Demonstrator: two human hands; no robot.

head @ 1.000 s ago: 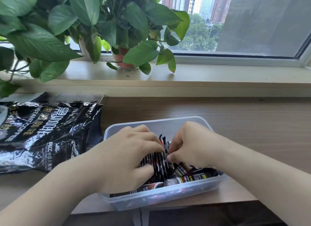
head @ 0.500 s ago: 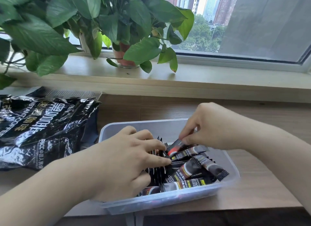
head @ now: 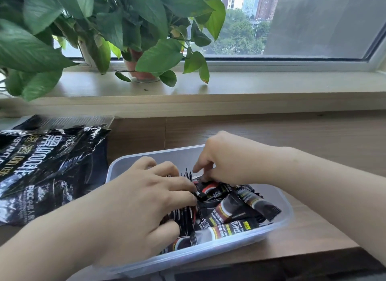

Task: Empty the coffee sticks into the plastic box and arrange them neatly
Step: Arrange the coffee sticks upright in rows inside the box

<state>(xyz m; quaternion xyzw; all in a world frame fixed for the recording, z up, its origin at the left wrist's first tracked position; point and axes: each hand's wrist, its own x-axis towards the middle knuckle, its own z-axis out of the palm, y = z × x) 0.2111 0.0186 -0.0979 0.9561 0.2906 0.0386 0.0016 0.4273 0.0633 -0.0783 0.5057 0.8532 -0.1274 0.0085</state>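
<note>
Our right hand [head: 221, 161] has dropped back onto the coffee sticks [head: 234, 209], pinching one — left hand [head: 146, 205] clamps the upright bundle — beside the plastic box [head: 286, 209] wall, bare desk [head: 313, 138] to the right.

one plastic box [head: 146, 155]. one black coffee bag [head: 41, 167]. one potted plant [head: 117, 29]. two hands: left hand [head: 144, 205], right hand [head: 227, 159]. coffee sticks [head: 236, 209]: many, overlapping; exact count cannot be told.
</note>
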